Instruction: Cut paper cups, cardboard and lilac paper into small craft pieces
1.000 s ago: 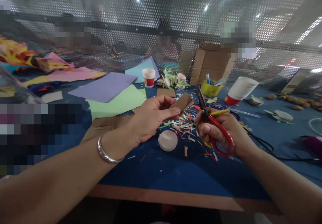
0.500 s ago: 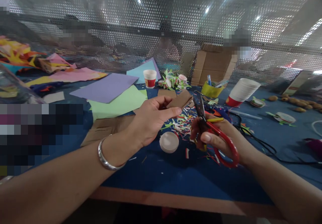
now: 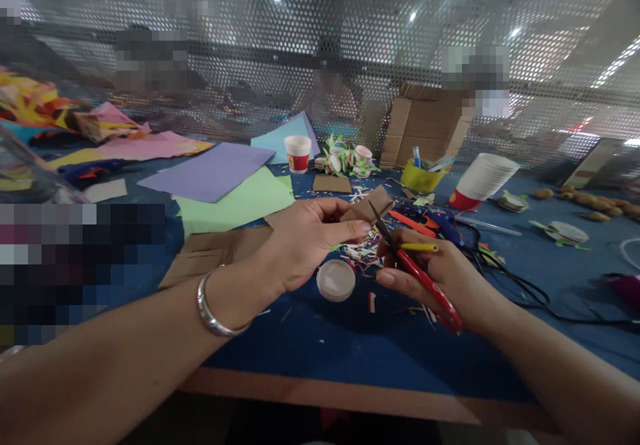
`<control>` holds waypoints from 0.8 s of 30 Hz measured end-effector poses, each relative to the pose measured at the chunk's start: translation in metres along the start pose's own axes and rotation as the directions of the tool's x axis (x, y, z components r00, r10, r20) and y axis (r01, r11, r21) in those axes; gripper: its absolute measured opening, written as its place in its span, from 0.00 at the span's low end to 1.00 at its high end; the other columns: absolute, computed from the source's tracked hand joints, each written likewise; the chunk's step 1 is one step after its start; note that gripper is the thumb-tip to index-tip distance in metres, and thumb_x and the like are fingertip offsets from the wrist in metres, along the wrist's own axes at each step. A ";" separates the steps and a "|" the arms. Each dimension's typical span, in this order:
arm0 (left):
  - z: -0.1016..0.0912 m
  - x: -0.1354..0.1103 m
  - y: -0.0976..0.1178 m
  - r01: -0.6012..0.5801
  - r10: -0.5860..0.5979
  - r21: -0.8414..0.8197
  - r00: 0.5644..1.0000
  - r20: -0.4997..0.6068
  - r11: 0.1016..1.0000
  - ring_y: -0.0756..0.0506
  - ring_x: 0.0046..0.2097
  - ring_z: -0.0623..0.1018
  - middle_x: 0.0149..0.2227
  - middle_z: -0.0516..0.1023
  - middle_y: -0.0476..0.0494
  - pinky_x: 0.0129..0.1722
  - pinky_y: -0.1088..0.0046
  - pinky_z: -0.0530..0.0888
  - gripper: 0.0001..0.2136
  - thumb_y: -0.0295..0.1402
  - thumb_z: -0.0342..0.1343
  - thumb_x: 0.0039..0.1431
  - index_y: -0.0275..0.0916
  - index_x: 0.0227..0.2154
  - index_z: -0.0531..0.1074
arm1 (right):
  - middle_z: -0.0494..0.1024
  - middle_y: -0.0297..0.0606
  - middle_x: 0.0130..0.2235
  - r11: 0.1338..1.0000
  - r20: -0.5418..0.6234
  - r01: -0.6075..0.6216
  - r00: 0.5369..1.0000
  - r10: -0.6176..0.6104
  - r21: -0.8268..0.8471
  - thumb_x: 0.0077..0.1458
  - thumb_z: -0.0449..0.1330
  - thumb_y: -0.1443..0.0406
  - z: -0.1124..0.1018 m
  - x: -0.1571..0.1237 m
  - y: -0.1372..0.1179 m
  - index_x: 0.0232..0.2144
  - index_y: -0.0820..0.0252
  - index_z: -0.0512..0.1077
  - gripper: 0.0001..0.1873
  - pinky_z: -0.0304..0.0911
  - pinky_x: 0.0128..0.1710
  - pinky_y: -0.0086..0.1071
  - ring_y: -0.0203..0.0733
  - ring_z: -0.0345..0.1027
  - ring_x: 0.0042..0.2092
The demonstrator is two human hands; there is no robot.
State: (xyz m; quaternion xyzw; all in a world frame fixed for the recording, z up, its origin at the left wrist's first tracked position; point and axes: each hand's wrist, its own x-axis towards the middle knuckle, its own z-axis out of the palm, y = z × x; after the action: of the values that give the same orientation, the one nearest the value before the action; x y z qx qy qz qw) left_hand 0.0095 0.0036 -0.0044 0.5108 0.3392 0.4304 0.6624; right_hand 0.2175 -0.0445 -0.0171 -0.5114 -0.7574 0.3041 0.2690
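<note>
My left hand [image 3: 305, 238] pinches a small brown cardboard piece [image 3: 370, 207] between thumb and fingers, held above the blue table [image 3: 320, 338]. A silver bangle [image 3: 213, 305] circles that wrist. My right hand [image 3: 435, 272] grips red-and-yellow scissors [image 3: 415, 265], whose blades point up-left and meet the cardboard piece's right edge. A round white lid [image 3: 337, 280] lies on the table just below both hands, among several paper scraps [image 3: 360, 252].
Purple [image 3: 210, 172] and green paper sheets [image 3: 240, 202] and a flat cardboard sheet [image 3: 215, 248] lie left. Behind stand a paper cup [image 3: 298, 154], a yellow holder [image 3: 420, 177], a stack of cups [image 3: 480, 178] and a cardboard box [image 3: 425, 128]. A black cable [image 3: 525, 292] trails right. A perforated screen backs the table.
The scissors tilted from upright to pointing left and moved in to the cardboard piece. My left hand shifted slightly right with the piece.
</note>
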 end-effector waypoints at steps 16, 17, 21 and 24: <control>-0.008 0.006 -0.002 -0.131 0.142 0.378 0.990 -0.001 0.916 0.51 0.31 0.71 0.29 0.76 0.51 0.33 0.75 0.65 0.08 0.33 0.67 0.49 0.36 0.30 0.77 | 0.74 0.32 0.30 0.999 -0.001 -0.029 1.000 0.029 0.042 0.55 0.67 0.52 0.002 0.000 -0.002 0.37 0.56 0.69 0.17 0.62 0.28 0.30 0.39 0.65 0.30; -0.009 0.006 -0.003 -0.123 0.135 0.365 0.991 -0.007 0.923 0.51 0.32 0.72 0.29 0.77 0.50 0.33 0.74 0.66 0.08 0.34 0.67 0.49 0.36 0.30 0.78 | 0.74 0.33 0.31 0.999 -0.004 -0.021 1.000 0.021 0.037 0.55 0.67 0.51 0.002 0.000 -0.002 0.37 0.56 0.69 0.17 0.63 0.28 0.30 0.39 0.65 0.30; -0.007 0.005 -0.003 -0.063 0.073 0.268 0.997 -0.027 0.961 0.52 0.29 0.71 0.26 0.75 0.51 0.31 0.75 0.66 0.08 0.33 0.68 0.47 0.35 0.26 0.76 | 0.74 0.32 0.31 1.000 -0.003 0.011 1.000 -0.011 0.002 0.56 0.66 0.52 0.002 0.001 -0.001 0.35 0.56 0.69 0.16 0.63 0.31 0.31 0.39 0.65 0.31; -0.003 0.004 -0.001 -0.022 0.026 0.164 0.999 -0.022 0.986 0.53 0.28 0.70 0.24 0.73 0.52 0.30 0.77 0.66 0.09 0.31 0.68 0.46 0.34 0.24 0.74 | 0.73 0.31 0.31 1.000 -0.008 0.018 1.000 -0.018 0.004 0.56 0.67 0.54 0.002 0.002 -0.001 0.35 0.56 0.68 0.15 0.62 0.31 0.31 0.38 0.63 0.31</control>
State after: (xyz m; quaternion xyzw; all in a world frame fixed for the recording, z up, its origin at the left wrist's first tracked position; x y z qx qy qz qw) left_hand 0.0089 0.0082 -0.0061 0.5623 0.3754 0.4151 0.6087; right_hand 0.2148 -0.0437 -0.0178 -0.5054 -0.7602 0.3013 0.2755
